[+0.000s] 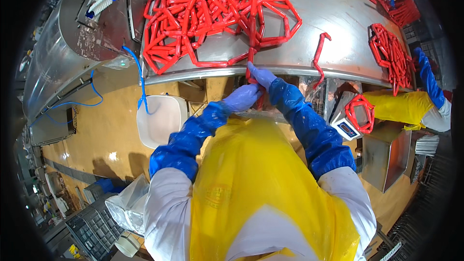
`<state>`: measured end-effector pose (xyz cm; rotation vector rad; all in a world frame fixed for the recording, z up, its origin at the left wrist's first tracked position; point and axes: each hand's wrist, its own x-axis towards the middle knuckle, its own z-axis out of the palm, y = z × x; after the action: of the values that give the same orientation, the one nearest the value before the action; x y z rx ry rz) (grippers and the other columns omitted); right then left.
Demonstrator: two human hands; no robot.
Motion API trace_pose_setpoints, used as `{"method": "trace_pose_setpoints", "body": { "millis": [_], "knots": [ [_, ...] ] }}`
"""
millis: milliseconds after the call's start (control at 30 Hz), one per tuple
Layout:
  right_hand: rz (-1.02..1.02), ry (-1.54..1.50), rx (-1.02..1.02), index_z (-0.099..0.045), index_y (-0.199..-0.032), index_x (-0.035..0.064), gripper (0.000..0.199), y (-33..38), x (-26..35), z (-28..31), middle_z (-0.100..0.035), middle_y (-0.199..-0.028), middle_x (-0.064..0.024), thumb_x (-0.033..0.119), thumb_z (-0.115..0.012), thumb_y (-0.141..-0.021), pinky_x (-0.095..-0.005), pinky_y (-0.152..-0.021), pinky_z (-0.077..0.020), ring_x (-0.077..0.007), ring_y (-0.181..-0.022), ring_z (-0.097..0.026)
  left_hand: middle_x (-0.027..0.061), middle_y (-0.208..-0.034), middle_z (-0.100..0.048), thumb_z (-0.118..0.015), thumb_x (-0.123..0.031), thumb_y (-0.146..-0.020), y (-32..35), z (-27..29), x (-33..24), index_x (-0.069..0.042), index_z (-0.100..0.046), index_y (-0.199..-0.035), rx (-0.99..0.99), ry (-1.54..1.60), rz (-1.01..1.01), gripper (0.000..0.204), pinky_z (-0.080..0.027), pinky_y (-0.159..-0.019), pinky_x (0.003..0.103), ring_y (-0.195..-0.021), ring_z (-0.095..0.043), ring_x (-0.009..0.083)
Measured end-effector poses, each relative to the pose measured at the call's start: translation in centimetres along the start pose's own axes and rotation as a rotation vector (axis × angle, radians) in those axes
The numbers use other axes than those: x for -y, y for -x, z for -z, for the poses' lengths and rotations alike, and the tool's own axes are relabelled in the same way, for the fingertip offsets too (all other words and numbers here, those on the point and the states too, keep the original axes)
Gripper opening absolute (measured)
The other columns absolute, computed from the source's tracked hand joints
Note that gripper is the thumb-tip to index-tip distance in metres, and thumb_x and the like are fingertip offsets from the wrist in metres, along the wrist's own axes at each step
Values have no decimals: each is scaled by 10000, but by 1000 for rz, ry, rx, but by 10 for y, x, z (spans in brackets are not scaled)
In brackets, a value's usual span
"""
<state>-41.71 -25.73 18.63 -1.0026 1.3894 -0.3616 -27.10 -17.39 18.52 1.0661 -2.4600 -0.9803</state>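
Note:
At the near edge of the steel table (309,70), my two gloved hands are close together on a strand of red sausage links (252,55) that runs down off the tabletop. My right hand (261,75) is closed around the strand just below the edge, its thumb side toward the table. Lower and to its left, my left hand (243,97) is also closed, fingers against the hanging links; its fingertips are partly hidden. A large tangled heap of red sausage links (193,14) covers the table's left part. A short separate strand (318,58) lies right of my hands.
On the right is another bundle of links (389,53), near a co-worker's blue sleeve (429,75). A small scale (345,128) carries a loop of links (367,111). At left stand a white tub (153,133) and a steel machine (72,34) with a blue hose (137,63).

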Motion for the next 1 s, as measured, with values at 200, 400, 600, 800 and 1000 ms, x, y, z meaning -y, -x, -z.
{"method": "trace_pose_setpoints", "body": {
  "millis": [200, 400, 600, 800, 1000],
  "knots": [
    [-180, -502, 226, -655, -1087, 79, 494, 2, -48, 62, -622, -768, -11, 525, -455, -1018, -300, -499, -436, -132, -534, -505, 184, -1058, -636, -610, -277, -932, -44, 55, -34, -31, -625, -1097, -49, 112, -141, 296, -510, -896, 410, -1046, -617, 339],
    [86, -664, 242, -644, -1057, 59, 436, 66, 7, 113, -538, -672, 9, 457, -469, -1032, -203, -384, -314, -65, -423, -372, 217, -901, -640, -685, -237, -858, -45, 172, 121, 24, -632, -1047, -850, -281, 388, 327, -499, -801, 489, -903, -620, 377],
    [427, -648, -62, -636, -992, 2, 316, 121, 56, 163, -612, -696, -54, 297, -527, -1018, -205, -418, -382, -87, -469, -499, 278, -1137, -617, -689, -460, -855, -166, 122, 76, 33, -623, -1092, -527, 20, 605, 551, -508, -846, 478, -1007, -619, 432],
    [396, -537, -96, -661, -933, -22, 327, 153, 25, 161, -639, -709, -71, 274, -544, -1009, -212, -465, -415, -100, -507, -533, 377, -1231, -552, -682, -630, -773, -257, 170, 170, 55, -577, -1246, -852, -289, 761, 839, -483, -986, 473, -1125, -590, 466],
    [202, -437, -122, -697, -970, 3, 296, 158, -23, 152, -651, -729, -53, 270, -572, -996, -219, -496, -424, -97, -536, -543, 232, -1224, -650, -689, -542, -790, -308, 170, 171, -50, -668, -1225, -406, -323, 741, 657, -485, -1006, 452, -1177, -607, 401]
  ]
}}
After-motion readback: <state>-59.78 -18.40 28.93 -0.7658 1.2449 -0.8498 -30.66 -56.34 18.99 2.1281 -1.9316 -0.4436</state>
